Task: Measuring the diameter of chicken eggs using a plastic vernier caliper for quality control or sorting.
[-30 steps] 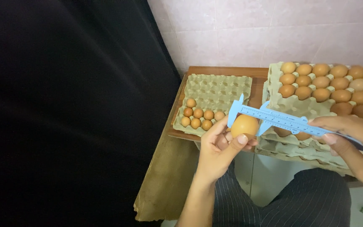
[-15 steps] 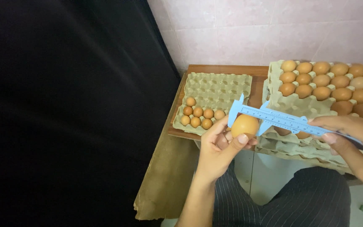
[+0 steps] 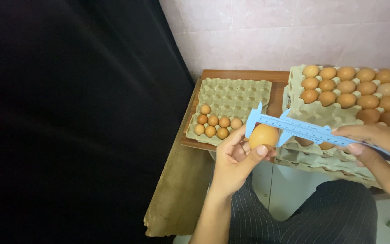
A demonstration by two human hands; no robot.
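Pink wall tiles (image 3: 258,31) fill the top of the frame, and a black curtain (image 3: 68,113) covers the whole left side. We hold a brown egg (image 3: 263,136) just right of centre, above the near edge of a wooden table (image 3: 240,74). Our left hand (image 3: 236,160) cups it from below, fingers curled and thumb pressed on its lower right side. The egg's long axis runs roughly left to right, between the jaws of a light blue plastic caliper (image 3: 294,128). The caliper's beam slants from upper left down to lower right, its jaws pointing up and down at the left end. We cannot tell whether the jaws touch the shell. Our right hand (image 3: 375,144), at the right edge, pinches the beam's far end between thumb and closed fingers. Behind, a grey pulp tray (image 3: 231,95) holds eight small eggs (image 3: 215,125) in its near left corner. To the right, stacked trays (image 3: 335,153) carry rows of brown eggs (image 3: 353,88).
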